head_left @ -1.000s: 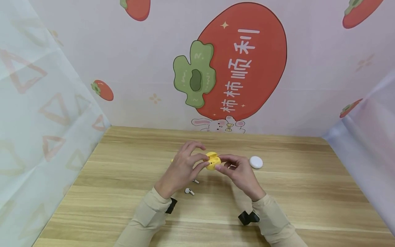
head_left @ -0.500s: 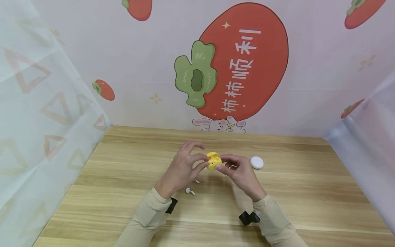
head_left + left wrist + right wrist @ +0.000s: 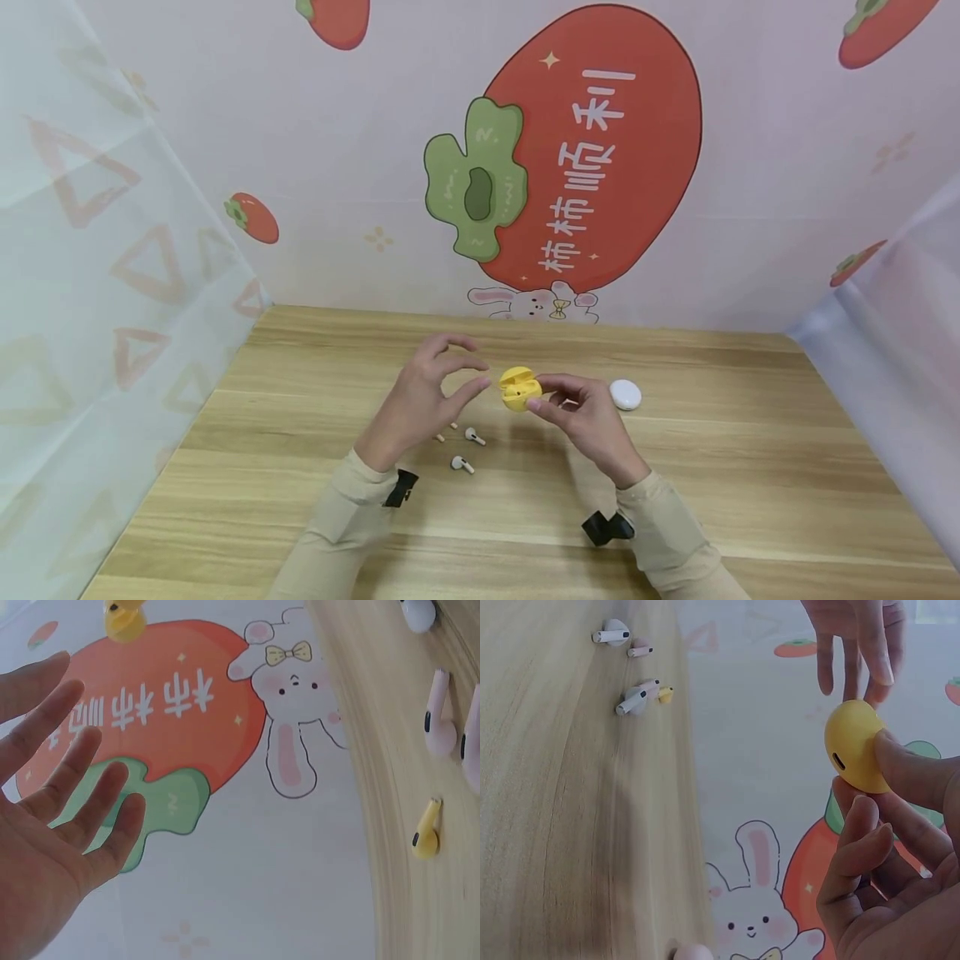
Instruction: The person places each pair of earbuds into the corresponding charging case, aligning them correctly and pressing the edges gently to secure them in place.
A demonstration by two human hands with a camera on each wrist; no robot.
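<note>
A small round yellow earbud case [image 3: 520, 398] is held up above the table, its lid raised. My right hand [image 3: 588, 425] pinches it between thumb and fingers; the right wrist view shows a dark slot in the smooth shell of the yellow case [image 3: 853, 742]. Whether both of its hollows are filled is too small to tell. To the left of the case, and apart from it, my left hand [image 3: 420, 396] holds nothing. Its fingers are spread and slightly bent in the left wrist view, where the palm of the left hand [image 3: 45, 855] shows.
On the wooden table [image 3: 712, 483] lie white earbuds [image 3: 459, 463], pink earbuds [image 3: 439, 720] and one yellow earbud [image 3: 426, 836], below and near my left hand. A round white case [image 3: 625, 395] sits beyond my right hand. A printed cloth backdrop rises behind the table.
My left hand has let go of the yellow case and drawn away to the left, uncovering more earbuds on the table. The right hand has stayed in place, and the case's open lid shows more fully.
</note>
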